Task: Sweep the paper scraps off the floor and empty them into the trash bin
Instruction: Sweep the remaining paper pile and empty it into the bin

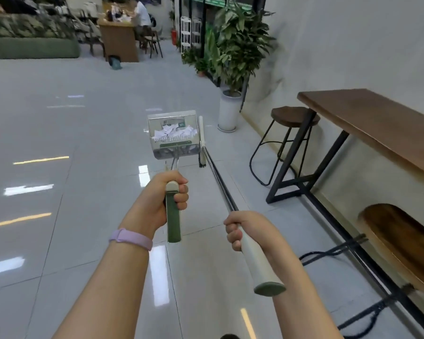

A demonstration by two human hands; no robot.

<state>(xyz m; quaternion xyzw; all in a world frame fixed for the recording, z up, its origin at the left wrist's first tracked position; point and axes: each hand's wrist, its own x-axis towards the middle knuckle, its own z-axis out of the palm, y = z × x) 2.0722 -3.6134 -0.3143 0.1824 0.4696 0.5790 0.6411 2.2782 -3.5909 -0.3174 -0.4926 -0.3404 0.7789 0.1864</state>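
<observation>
Here the left hand [165, 200] wraps its fingers around the dustpan [174, 137] handle; paper scraps [175, 130] sit inside. The right hand [242, 232] grips the broom [202, 140] stick.

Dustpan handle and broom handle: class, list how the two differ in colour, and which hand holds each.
The dustpan handle has a dark green grip with a cream top; the broom handle has a cream grip with a green end cap. The left hand grips the dustpan handle; the right hand grips the broom handle. Both lead forward to their heads.
</observation>
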